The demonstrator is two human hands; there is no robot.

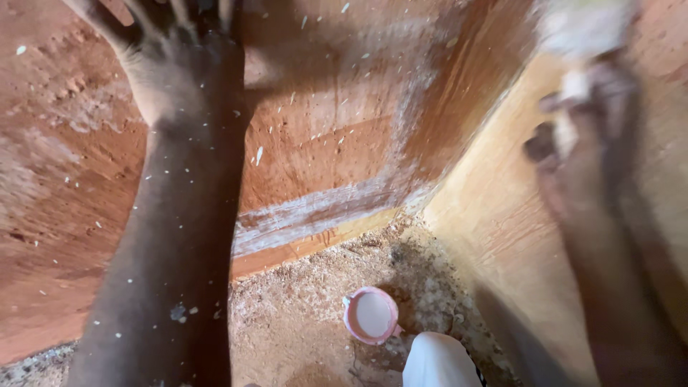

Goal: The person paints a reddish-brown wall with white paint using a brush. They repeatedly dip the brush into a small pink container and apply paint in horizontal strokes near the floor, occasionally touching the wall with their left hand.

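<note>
At the far left the reddish-brown wooden panel (64, 215) fills the view, flecked with white specks and rubbed pale in patches. The left hand (168, 64) rests flat against it near the top edge, fingers spread wide and gripping nothing, its fingertips cut off by the frame; the forearm, dotted with white flecks, runs down to the bottom edge. Just right of that arm a whitish smeared band (315, 211) crosses the lower part of the panel and climbs along the inner corner where it meets the paler yellowish side panel (494, 236). Below the corner, on a floor littered with sawdust (301, 315), stands a small pink bowl (371, 315) holding a pale pinkish-white liquid, with a white cloth-covered knee (438, 362) just beside it at the bottom edge. At the right, the right hand (584, 115) is blurred, raised against the yellowish panel, fingers curled around a whitish wad (584, 29), perhaps a cloth or sponge, though the blur hides what it is.
</note>
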